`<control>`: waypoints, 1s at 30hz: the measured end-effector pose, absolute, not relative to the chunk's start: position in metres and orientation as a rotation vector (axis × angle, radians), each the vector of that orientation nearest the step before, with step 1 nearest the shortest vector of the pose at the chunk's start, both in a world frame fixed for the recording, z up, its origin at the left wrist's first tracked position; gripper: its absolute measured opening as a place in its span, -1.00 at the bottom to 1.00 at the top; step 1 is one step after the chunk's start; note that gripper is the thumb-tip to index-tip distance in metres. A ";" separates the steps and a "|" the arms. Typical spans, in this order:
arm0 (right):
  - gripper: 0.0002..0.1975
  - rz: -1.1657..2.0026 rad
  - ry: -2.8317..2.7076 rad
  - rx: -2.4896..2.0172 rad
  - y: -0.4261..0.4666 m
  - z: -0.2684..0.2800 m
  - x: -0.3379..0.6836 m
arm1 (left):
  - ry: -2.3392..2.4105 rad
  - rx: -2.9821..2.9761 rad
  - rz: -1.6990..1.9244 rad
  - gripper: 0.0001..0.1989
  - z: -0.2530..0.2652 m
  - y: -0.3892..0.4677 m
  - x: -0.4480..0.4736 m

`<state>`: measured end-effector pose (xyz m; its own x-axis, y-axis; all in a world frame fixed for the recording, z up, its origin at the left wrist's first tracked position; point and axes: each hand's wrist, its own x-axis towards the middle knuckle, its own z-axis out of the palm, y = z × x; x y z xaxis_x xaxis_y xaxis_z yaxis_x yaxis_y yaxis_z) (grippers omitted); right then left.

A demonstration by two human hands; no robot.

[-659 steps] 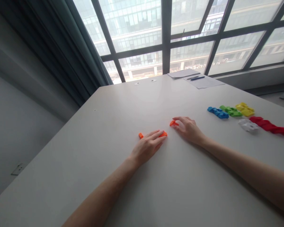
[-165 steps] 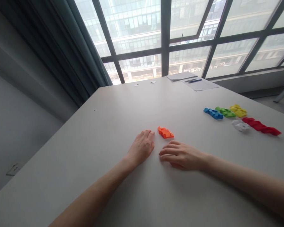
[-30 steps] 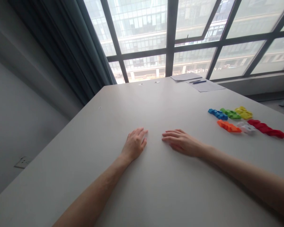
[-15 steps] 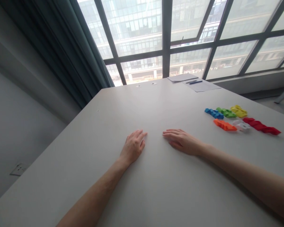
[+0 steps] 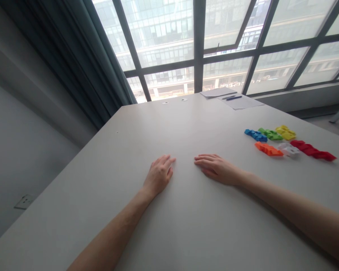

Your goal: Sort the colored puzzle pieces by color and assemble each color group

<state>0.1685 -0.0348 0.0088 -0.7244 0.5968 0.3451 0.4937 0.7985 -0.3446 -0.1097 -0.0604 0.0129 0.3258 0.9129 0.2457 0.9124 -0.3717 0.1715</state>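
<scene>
Flat on the white table [image 5: 107, 180] lies my left hand [image 5: 158, 173], palm down, fingers stretched out and holding nothing. My right hand [image 5: 216, 168] rests the same way across a small gap, its fingers pointing left. Farther right sit folded-looking coloured pieces whose kind I cannot make out: a blue piece [image 5: 255, 135], a green piece [image 5: 271, 134] and a yellow piece [image 5: 286, 132] behind, with an orange piece [image 5: 268, 149], a white piece [image 5: 288, 149] and a long red piece [image 5: 313, 150] in front. My right hand is the nearer one; neither touches them.
Sheets of paper [image 5: 245, 104] with dark pens [image 5: 234, 98] lie at the table's far edge. Two round fittings [image 5: 165, 103] are set in the tabletop there. A dark curtain [image 5: 81, 56] hangs at the left, beside large windows [image 5: 166, 34]. A socket [image 5: 24, 202] is on the left wall.
</scene>
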 end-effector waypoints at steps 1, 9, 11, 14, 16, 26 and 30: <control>-0.64 0.316 -2.541 -0.816 -0.035 0.009 0.168 | 1.761 2.555 0.470 -0.60 0.013 -0.060 -0.110; -0.65 0.313 -2.518 -0.818 -0.035 0.008 0.168 | 1.763 2.552 0.487 -0.60 0.012 -0.060 -0.110; -0.65 0.312 -2.524 -0.818 -0.035 0.008 0.168 | 1.764 2.553 0.476 -0.59 0.012 -0.060 -0.110; -0.65 0.310 -2.537 -0.825 -0.035 0.009 0.168 | 1.762 2.551 0.468 -0.60 0.012 -0.061 -0.109; -0.65 0.309 -2.536 -0.825 -0.035 0.009 0.168 | 1.759 2.549 0.479 -0.60 0.012 -0.061 -0.109; -0.64 0.306 -2.533 -0.817 -0.035 0.007 0.168 | 1.759 2.550 0.496 -0.59 0.012 -0.060 -0.110; -0.64 0.309 -2.547 -0.831 -0.035 0.008 0.168 | 1.763 2.550 0.489 -0.59 0.012 -0.060 -0.110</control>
